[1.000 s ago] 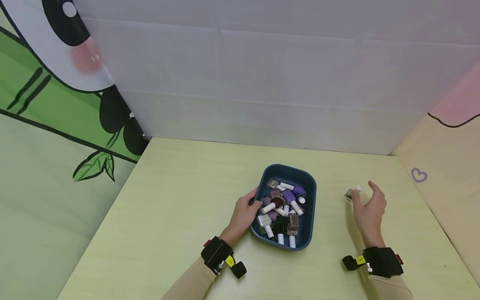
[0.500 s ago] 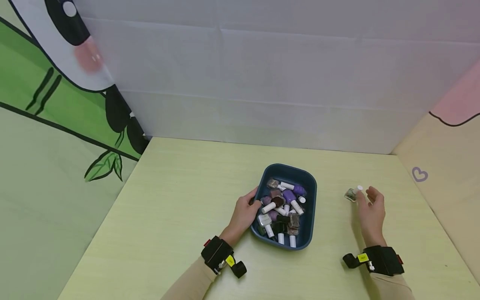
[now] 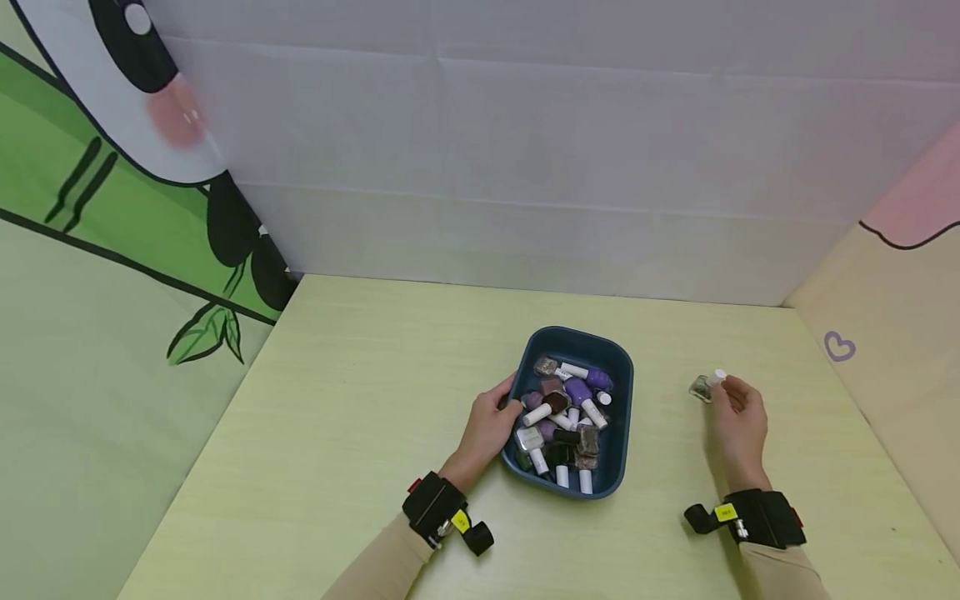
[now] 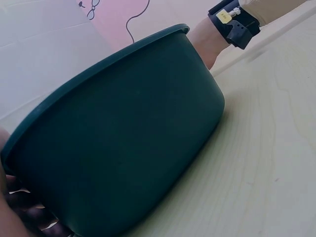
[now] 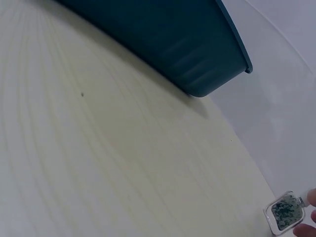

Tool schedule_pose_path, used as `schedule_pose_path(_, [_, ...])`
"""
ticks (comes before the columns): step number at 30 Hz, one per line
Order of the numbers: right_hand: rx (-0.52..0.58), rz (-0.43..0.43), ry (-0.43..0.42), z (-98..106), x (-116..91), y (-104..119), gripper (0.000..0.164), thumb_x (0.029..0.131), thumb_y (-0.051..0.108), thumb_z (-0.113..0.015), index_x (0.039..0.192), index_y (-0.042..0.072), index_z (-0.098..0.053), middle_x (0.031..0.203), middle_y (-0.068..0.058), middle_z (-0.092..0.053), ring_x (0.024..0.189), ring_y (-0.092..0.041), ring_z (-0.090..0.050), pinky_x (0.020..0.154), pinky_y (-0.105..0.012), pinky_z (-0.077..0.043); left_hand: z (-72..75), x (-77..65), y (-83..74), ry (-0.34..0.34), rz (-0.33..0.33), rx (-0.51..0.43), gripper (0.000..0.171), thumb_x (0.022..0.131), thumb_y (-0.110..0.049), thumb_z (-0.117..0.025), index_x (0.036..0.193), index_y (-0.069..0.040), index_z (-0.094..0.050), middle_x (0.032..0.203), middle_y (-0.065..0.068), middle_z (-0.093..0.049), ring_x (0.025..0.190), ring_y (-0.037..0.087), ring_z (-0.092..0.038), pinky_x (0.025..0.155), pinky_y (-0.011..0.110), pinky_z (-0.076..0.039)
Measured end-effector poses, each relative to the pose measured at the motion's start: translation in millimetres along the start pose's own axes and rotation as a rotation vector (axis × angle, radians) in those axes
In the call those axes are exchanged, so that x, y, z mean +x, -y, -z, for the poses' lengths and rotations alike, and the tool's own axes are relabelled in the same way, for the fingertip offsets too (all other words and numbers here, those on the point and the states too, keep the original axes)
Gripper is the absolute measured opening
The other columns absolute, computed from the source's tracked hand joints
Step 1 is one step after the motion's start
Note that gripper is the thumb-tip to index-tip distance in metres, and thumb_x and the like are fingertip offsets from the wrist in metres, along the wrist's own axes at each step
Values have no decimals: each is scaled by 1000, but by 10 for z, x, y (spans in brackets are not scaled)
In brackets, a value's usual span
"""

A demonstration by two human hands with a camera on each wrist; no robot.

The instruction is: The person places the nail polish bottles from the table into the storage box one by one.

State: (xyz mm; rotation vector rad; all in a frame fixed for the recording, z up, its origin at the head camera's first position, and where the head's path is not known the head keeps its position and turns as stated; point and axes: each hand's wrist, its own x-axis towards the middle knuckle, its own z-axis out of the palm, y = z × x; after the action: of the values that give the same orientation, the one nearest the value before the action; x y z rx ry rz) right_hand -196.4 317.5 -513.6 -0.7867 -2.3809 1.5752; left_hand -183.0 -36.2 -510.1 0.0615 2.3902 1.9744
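Note:
A dark blue plastic bin (image 3: 619,425) stands on the table, holding several nail polish bottles (image 3: 577,392) with white or black caps. My left hand (image 3: 482,435) grips the bin's left rim, thumb on top; in the left wrist view the fingers curl under the outer wall (image 4: 123,123). To the right of the bin, my right hand (image 3: 741,429) pinches a small square nail polish bottle (image 3: 701,389) by its white cap. Dark green flakes fill that clear bottle (image 5: 287,212) in the right wrist view. Only the fingertips show there.
The pale wooden table (image 3: 360,400) meets a white cloth wall (image 3: 525,167) at the back. Printed panels flank it at left and right. Each wrist wears a black strap (image 3: 763,518) with a small camera.
My right hand has closed from spread fingers to a pinch on the bottle's cap, moving slightly left. The left hand and bin have stayed put.

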Motion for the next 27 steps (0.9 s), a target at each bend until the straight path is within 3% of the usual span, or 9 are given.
schedule_pose_path(6, [-38, 36, -18, -22, 8, -6, 57, 108, 38, -47, 152, 2, -44, 146, -15, -50, 121, -18, -49, 93, -20, -39, -3, 4, 8, 3, -7, -6, 52, 97, -5, -54, 148, -7, -55, 145, 14, -60, 131, 29, -58, 106, 47, -47])
schedule_pose_path(14, [-53, 19, 1, -42, -7, 10, 52, 109, 30, -49, 153, 3, -44, 147, -16, -50, 120, -21, -48, 88, -17, -39, -6, 3, 7, -4, -10, -3, 52, 96, -5, -54, 148, -6, -56, 143, 15, -61, 130, 29, -59, 107, 47, -47])
schedule_pose_path(27, [-66, 36, -18, -53, -6, -2, 46, 108, 23, -52, 148, 0, -48, 144, -18, -52, 109, -16, -49, 74, -8, -39, -20, 15, 33, -3, -13, -6, 51, 97, -5, -53, 148, -5, -55, 145, 15, -59, 133, 29, -57, 110, 50, -45])
